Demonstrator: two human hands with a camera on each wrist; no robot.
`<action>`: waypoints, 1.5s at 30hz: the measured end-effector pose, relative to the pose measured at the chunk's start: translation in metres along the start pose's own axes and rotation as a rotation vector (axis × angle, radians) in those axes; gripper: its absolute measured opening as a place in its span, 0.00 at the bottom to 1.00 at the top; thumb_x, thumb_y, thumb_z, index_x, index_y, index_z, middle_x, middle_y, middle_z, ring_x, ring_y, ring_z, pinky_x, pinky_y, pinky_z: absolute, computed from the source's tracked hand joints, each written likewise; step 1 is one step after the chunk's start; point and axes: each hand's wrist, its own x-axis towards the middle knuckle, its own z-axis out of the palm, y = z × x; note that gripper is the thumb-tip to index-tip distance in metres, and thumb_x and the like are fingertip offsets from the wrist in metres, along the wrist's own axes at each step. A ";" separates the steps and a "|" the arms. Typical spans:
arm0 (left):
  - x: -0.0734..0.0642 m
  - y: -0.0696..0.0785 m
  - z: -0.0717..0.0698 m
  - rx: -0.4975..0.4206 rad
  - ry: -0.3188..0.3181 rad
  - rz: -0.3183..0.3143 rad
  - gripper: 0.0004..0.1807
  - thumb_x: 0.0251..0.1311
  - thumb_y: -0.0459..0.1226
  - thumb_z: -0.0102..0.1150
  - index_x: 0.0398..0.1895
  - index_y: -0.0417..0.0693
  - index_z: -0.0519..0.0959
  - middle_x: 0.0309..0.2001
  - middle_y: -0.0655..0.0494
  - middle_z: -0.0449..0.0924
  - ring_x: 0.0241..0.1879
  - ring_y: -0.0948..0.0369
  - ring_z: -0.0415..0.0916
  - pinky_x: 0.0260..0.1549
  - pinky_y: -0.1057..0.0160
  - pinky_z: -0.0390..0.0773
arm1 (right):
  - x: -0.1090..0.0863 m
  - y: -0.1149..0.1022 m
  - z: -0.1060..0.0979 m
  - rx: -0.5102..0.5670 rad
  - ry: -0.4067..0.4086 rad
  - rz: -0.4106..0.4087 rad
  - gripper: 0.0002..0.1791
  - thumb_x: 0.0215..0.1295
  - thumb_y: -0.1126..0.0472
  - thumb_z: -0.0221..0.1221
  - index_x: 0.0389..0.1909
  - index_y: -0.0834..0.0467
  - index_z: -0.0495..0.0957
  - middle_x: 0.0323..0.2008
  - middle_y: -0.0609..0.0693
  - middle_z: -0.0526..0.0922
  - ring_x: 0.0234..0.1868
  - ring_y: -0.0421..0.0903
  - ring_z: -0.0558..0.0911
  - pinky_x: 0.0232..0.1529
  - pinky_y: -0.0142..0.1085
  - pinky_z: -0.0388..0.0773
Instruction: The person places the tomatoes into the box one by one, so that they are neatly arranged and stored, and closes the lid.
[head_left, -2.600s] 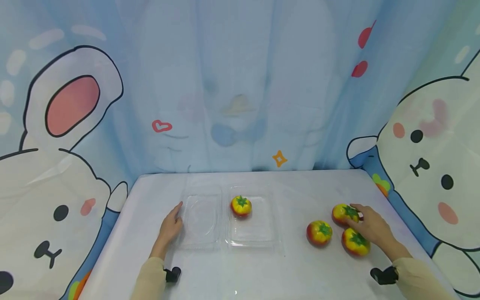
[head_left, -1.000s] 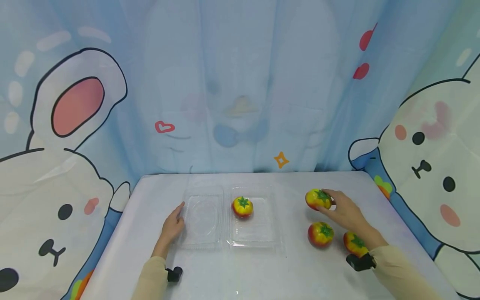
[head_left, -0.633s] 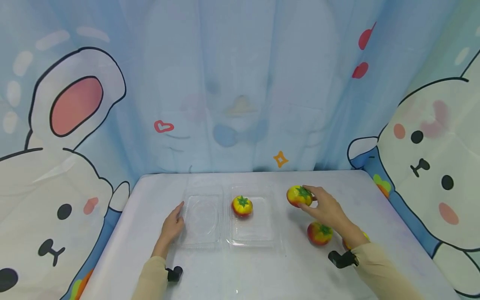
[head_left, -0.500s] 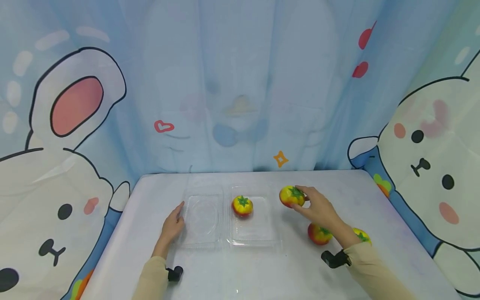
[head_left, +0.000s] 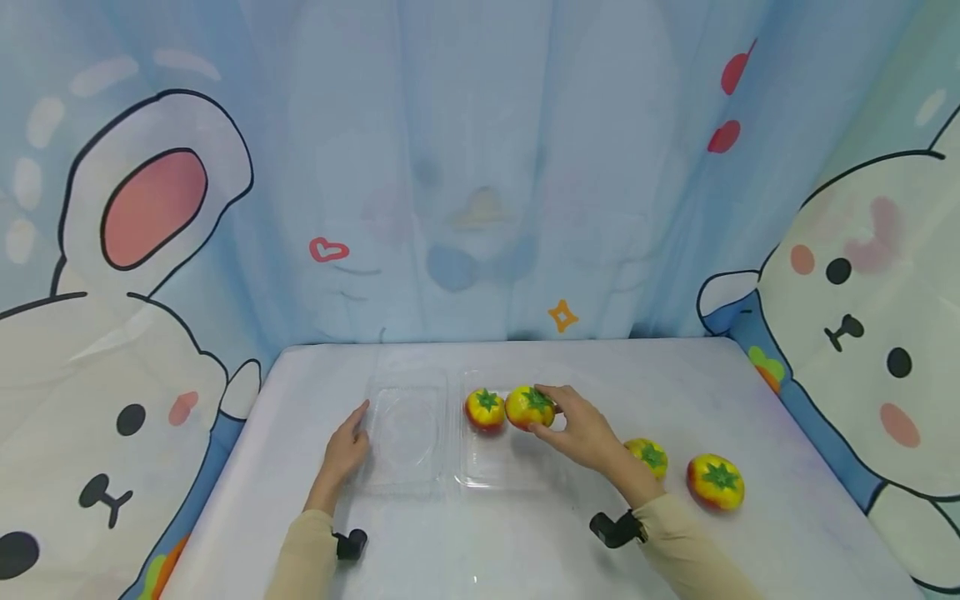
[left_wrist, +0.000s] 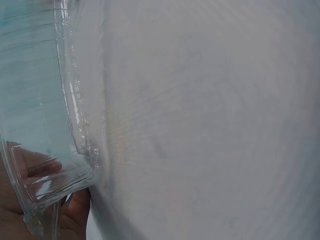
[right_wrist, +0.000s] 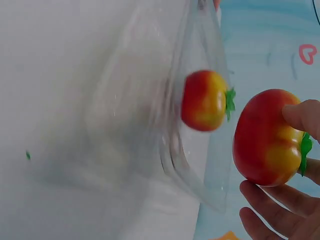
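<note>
White table (head_left: 465, 567), clear plastic container (head_left: 495, 485) lying unfolded on it. Left hand (head_left: 345, 451) at container's left edge (can't tell whether pinching). Right hand (head_left: 587, 429) grasps red-yellow fruit (head_left: 527, 408) over container's right side; second fruit (head_left: 485, 412) inside; two others (head_left: 716, 482) on table, right.

The persimmon-like fruit (head_left: 527, 408) in the right hand (head_left: 587, 432) has a smooth, glossy, plastic-looking skin with a highlight on its red side; its green calyx (right_wrist: 306, 148) looks plastic too. The second fruit (head_left: 483, 412), over the container, is likewise smooth and shiny. The clamshell container (head_left: 517, 482) is thin, clear plastic, glinting along its ribbed edges. The white tabletop (head_left: 420, 542) looks smooth, with a faint sheen. The printed curtain (head_left: 480, 125) is soft-folded cloth. The beige sleeves (head_left: 300, 558) are matt cloth; the black wrist cameras (head_left: 615, 531) look plastic.
</note>
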 end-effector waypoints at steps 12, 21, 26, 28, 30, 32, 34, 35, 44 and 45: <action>0.002 -0.001 0.001 -0.011 -0.016 -0.044 0.33 0.64 0.28 0.38 0.75 0.40 0.58 0.73 0.35 0.56 0.73 0.39 0.52 0.71 0.43 0.54 | -0.002 -0.022 0.032 0.084 -0.100 0.075 0.35 0.59 0.50 0.69 0.66 0.56 0.72 0.55 0.50 0.78 0.49 0.47 0.79 0.54 0.45 0.81; 0.002 0.001 -0.001 -0.057 -0.032 -0.062 0.33 0.64 0.28 0.39 0.75 0.41 0.58 0.74 0.36 0.54 0.73 0.40 0.50 0.72 0.42 0.52 | 0.001 -0.027 0.057 0.103 -0.161 0.088 0.33 0.57 0.50 0.71 0.62 0.55 0.74 0.48 0.48 0.79 0.45 0.45 0.78 0.49 0.41 0.82; 0.002 0.001 -0.001 -0.058 -0.026 -0.054 0.33 0.64 0.28 0.39 0.74 0.40 0.59 0.73 0.35 0.55 0.73 0.39 0.51 0.72 0.43 0.52 | -0.001 -0.024 0.066 0.129 -0.197 0.082 0.33 0.56 0.51 0.71 0.62 0.56 0.75 0.46 0.48 0.79 0.45 0.46 0.78 0.49 0.42 0.82; 0.001 0.001 -0.001 -0.054 -0.024 -0.056 0.32 0.64 0.28 0.39 0.74 0.40 0.59 0.73 0.35 0.55 0.73 0.39 0.51 0.72 0.43 0.52 | -0.001 -0.023 0.069 0.136 -0.209 0.072 0.33 0.56 0.52 0.72 0.62 0.56 0.74 0.46 0.48 0.79 0.45 0.46 0.78 0.49 0.42 0.82; 0.001 0.000 -0.001 -0.054 -0.028 -0.058 0.32 0.64 0.28 0.39 0.75 0.40 0.59 0.73 0.36 0.55 0.73 0.39 0.50 0.72 0.43 0.52 | -0.001 -0.022 0.071 0.139 -0.217 0.066 0.33 0.55 0.54 0.72 0.62 0.57 0.75 0.47 0.49 0.79 0.45 0.46 0.78 0.50 0.42 0.82; 0.000 0.000 -0.001 -0.051 -0.030 -0.057 0.32 0.64 0.28 0.39 0.75 0.41 0.59 0.73 0.36 0.55 0.73 0.39 0.50 0.72 0.43 0.52 | 0.000 -0.021 0.072 0.145 -0.222 0.066 0.33 0.55 0.54 0.72 0.62 0.57 0.75 0.48 0.49 0.79 0.46 0.46 0.78 0.51 0.42 0.82; 0.000 -0.001 -0.002 -0.056 -0.032 -0.055 0.32 0.65 0.28 0.38 0.75 0.41 0.58 0.74 0.36 0.55 0.73 0.40 0.50 0.72 0.43 0.51 | 0.001 -0.021 0.073 0.154 -0.223 0.076 0.33 0.54 0.55 0.73 0.62 0.56 0.75 0.48 0.49 0.79 0.47 0.47 0.78 0.51 0.43 0.82; 0.000 -0.001 -0.002 -0.055 -0.032 -0.053 0.32 0.65 0.28 0.38 0.75 0.41 0.58 0.74 0.36 0.55 0.73 0.40 0.50 0.72 0.43 0.51 | 0.001 -0.021 0.073 0.155 -0.226 0.081 0.33 0.54 0.55 0.73 0.62 0.56 0.75 0.49 0.50 0.79 0.47 0.47 0.78 0.52 0.44 0.82; 0.002 -0.002 -0.002 -0.059 -0.033 -0.050 0.32 0.65 0.29 0.38 0.75 0.41 0.58 0.74 0.37 0.54 0.74 0.41 0.50 0.73 0.44 0.51 | 0.002 -0.022 0.070 0.182 -0.233 0.105 0.34 0.52 0.58 0.74 0.62 0.56 0.75 0.52 0.51 0.79 0.49 0.49 0.79 0.54 0.46 0.81; 0.002 -0.003 -0.002 -0.063 -0.037 -0.053 0.32 0.65 0.29 0.38 0.75 0.42 0.58 0.74 0.38 0.54 0.74 0.42 0.49 0.73 0.45 0.50 | 0.003 -0.022 0.070 0.186 -0.236 0.108 0.35 0.52 0.58 0.74 0.62 0.56 0.74 0.52 0.51 0.79 0.50 0.50 0.79 0.54 0.47 0.81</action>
